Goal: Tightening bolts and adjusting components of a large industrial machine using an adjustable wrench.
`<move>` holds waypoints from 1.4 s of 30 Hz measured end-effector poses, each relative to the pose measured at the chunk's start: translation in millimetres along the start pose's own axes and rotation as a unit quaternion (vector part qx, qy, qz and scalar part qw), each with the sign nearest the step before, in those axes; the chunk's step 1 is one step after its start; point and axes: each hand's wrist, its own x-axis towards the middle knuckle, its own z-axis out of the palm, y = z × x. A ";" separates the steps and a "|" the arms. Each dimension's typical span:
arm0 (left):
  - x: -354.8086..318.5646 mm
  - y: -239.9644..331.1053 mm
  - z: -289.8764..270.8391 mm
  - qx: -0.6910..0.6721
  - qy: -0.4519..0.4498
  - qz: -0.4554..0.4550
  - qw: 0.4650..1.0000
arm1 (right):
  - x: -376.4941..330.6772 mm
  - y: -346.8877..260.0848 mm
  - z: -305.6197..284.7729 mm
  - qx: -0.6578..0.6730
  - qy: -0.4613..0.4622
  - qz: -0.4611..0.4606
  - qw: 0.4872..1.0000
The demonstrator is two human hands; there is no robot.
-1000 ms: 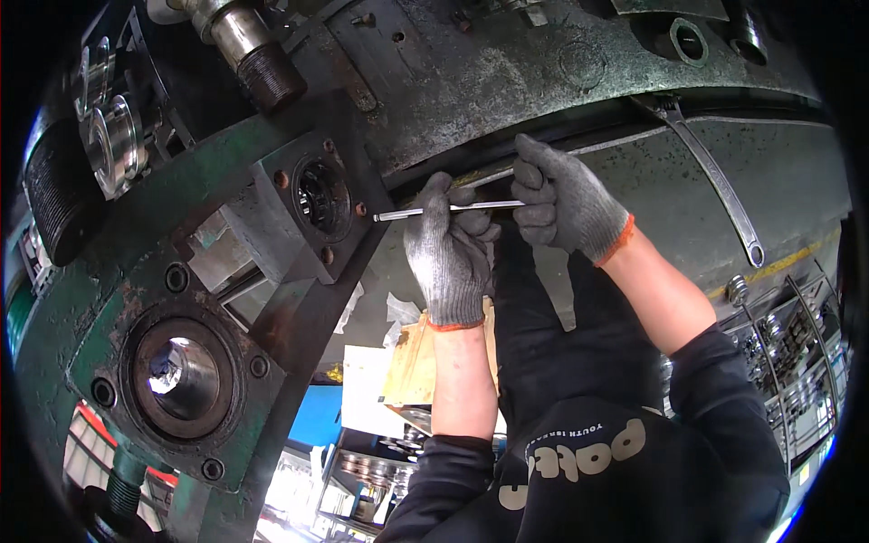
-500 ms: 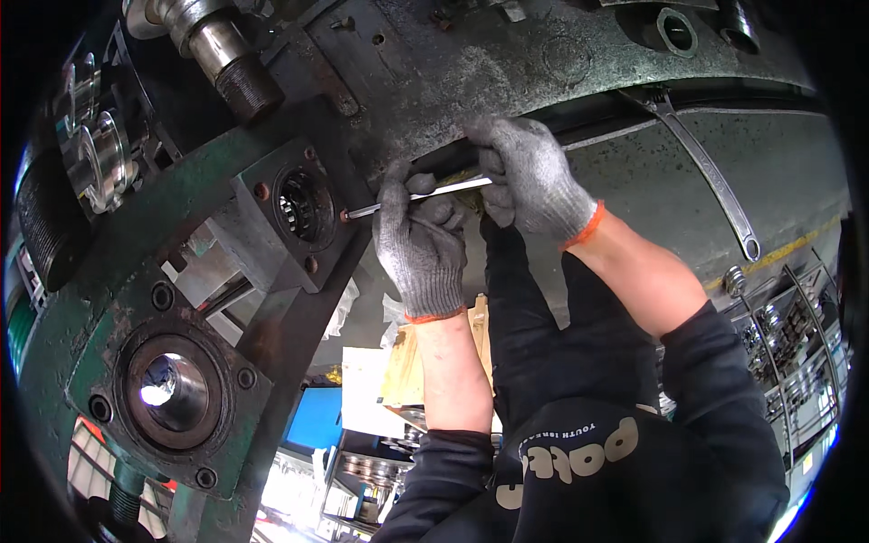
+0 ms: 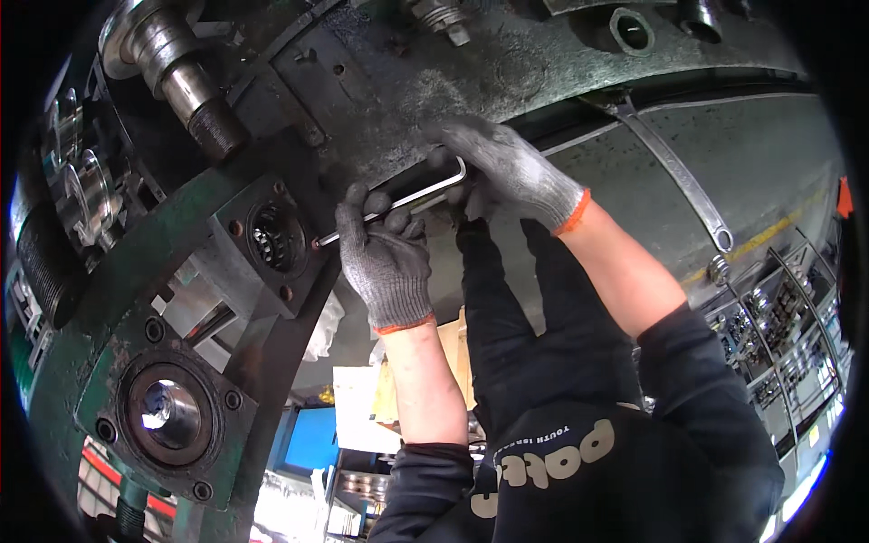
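Grey-gloved, my left hand (image 3: 385, 262) and right hand (image 3: 511, 167) both close their grip around a hex key (image 3: 398, 204) seated at the green bearing housing (image 3: 267, 244), where a hard pull, I judge, risks it slipping out.

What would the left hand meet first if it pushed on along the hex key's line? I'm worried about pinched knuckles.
The left hand points left along the hex key; first in line looks to be the square bearing housing at the key's tip, though depth is unclear.

A long spanner (image 3: 674, 172) lies beside a socket rack (image 3: 783, 335).
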 end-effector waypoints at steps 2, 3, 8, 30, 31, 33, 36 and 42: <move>1.3 -0.9 -1.4 -0.007 -0.008 0.009 1.000 | -3.7 -1.3 1.3 -0.044 0.022 -0.032 0.998; 0.5 -1.9 0.4 -0.008 0.011 0.017 1.000 | -6.3 -0.7 0.5 0.031 -0.018 0.005 0.999; -7.4 -8.7 18.6 -0.008 0.068 0.047 0.997 | 1.1 5.6 -9.9 0.295 -0.196 0.145 0.924; -0.4 -14.9 12.6 -0.047 -0.007 0.051 0.998 | 8.4 25.6 11.1 -0.222 -0.088 -0.294 0.926; -0.4 -15.0 11.4 -0.046 -0.024 0.047 0.998 | 10.3 27.0 8.1 -0.247 -0.099 -0.362 0.893; -2.0 -14.4 13.8 -0.031 0.002 0.052 0.998 | 12.8 29.4 4.7 -0.222 -0.108 -0.316 0.916; -2.4 -15.7 19.2 0.000 0.072 0.057 0.996 | 13.7 33.0 -2.4 -0.160 -0.125 -0.173 0.964; -13.0 -50.1 49.3 0.061 -0.013 0.020 0.998 | 12.4 38.5 -47.7 0.262 -0.110 -0.161 0.945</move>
